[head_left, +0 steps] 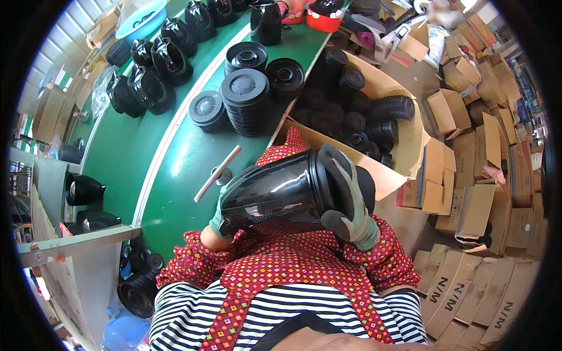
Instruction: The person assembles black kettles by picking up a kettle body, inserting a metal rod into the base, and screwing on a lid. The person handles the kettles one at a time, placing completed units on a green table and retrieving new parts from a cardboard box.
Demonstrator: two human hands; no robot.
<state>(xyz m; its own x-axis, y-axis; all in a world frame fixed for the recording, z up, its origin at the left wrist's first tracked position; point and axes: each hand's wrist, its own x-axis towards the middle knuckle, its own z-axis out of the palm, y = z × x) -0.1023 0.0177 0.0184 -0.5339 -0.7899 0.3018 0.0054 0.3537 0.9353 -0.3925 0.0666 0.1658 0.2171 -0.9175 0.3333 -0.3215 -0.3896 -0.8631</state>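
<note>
A glossy black jug-shaped shell (272, 186) lies tilted on its side in front of my body, held between both gloved hands. My left hand (219, 217) is closed around its left end, beside a dark handle-like part; the shell hides most of those fingers. At the other end, my right hand (350, 202) wraps the ringed rim, thumb below and fingers over the top. Behind this hand shows a dark rounded part, and I cannot tell whether it is joined to the shell. A T-shaped metal tool (218, 174) rests on the green bench (181, 149) just beyond my left hand.
Stacked round black bases (246, 105) stand on the bench ahead. Several black jugs (170, 61) line its far left, near a blue basin (142, 19). An open carton (404, 158) of black parts adjoins on the right. More cartons (451, 111) crowd the floor.
</note>
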